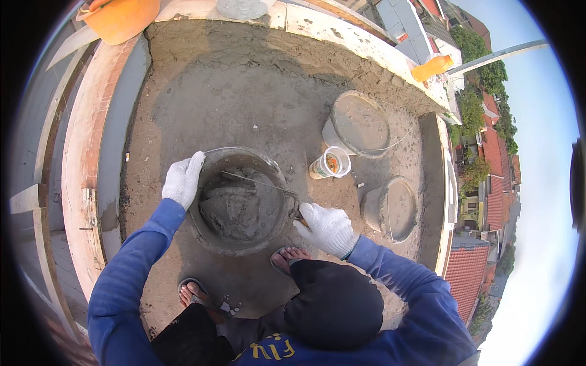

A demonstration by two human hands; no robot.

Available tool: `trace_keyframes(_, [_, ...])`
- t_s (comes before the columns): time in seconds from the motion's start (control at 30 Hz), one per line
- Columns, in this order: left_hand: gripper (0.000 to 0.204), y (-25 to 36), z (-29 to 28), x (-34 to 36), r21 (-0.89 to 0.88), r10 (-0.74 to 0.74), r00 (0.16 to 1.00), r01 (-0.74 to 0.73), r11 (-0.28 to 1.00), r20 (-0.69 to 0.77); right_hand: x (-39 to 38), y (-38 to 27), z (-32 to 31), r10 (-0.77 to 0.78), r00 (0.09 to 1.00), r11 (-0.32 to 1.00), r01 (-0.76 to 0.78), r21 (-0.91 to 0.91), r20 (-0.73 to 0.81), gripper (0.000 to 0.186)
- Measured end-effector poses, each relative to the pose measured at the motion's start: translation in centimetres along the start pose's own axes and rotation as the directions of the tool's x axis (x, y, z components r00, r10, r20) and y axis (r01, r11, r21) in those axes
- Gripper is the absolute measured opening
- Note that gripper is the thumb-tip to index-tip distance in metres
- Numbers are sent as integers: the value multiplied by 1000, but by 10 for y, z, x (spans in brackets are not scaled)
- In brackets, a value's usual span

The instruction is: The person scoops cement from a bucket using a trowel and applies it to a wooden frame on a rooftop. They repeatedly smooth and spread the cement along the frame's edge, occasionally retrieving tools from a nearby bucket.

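Observation:
A round bucket of wet grey mortar stands on the ground in front of me. My left hand, in a white knit glove, grips its left rim. In my right hand, also gloved, is what looks like a trowel. Part of its brownish handle shows at my fingers, beside the bucket's right rim. A thin pale line crosses over the mortar toward that hand; whether it is the trowel's blade edge-on or the bucket's wire handle I cannot tell.
Two buckets with grey contents, a larger one and a smaller one, stand to the right near a white plastic cup. Low walls with boards enclose the floor. An orange bucket and an orange bottle rest on the edges.

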State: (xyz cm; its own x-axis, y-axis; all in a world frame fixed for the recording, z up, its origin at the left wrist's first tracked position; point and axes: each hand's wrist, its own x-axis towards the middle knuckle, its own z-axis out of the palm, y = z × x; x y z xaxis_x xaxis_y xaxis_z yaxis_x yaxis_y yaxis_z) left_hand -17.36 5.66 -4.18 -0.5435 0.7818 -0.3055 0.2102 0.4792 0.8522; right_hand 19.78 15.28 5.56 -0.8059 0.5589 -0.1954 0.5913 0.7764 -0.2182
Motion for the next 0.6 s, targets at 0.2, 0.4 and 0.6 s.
trace_keyframes(0.2, [62, -39, 0, 39, -46, 130, 991, -128, 991, 29, 3, -32, 7, 235, 969, 964, -243, 107, 78, 36])
trace_keyframes(0.4, [60, -38, -19, 37, -203, 107, 991, -90, 975, 74, 25, -55, 3, 387, 913, 847, -296, 441, -130, 43])
trace_keyframes(0.6, [59, -28, 5, 34, -160, 127, 991, -119, 980, 38, 45, -27, 48, 507, 862, 657, -377, 653, -12, 48])
